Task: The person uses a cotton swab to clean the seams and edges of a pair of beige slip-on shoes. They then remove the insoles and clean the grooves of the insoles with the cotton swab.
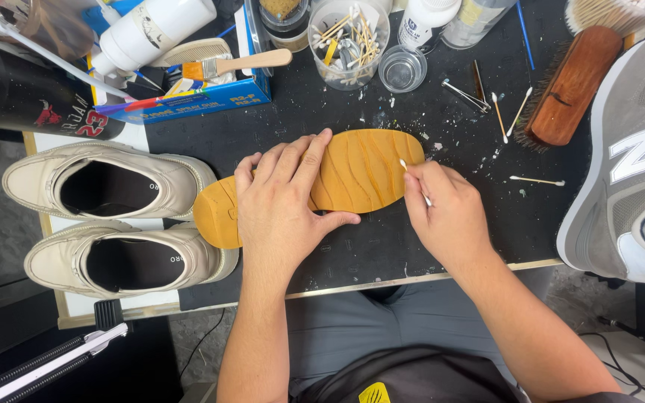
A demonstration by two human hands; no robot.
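Left hand: my left hand [281, 205] lies flat and open, palm down, fingers spread over the middle of the tan rubber sole [315, 183], pinning it to the black work mat [382, 246].
Right hand: my right hand [446, 213] is closed in a pinch on a cotton swab [414, 181], held like a pen, its white tip touching the sole's toe end just beside my knuckles.
Sole: tread side up, lying crosswise in front of me; the heel sticks out past my left wrist, the toe reaches under my right fingers.
Progress: as far as I can judge, the swab work is at the toe edge only. The wavy tread looks evenly yellow and I see no clear difference between treated and untreated parts, so I cannot tell how much is done. The heel end under and beyond my left hand looks untouched for now.
Beyond my left hand: a pair of cream shoes [113, 224], side by side, openings up, uppers without soles showing.
Past my fingertips: a clear cup of swabs and sticks [349, 37], a small brush [237, 66] on a blue box, white bottles.
Beyond my right hand: loose used swabs [502, 112] on the mat, a wooden shoe brush [572, 86], a grey sneaker [636, 164].
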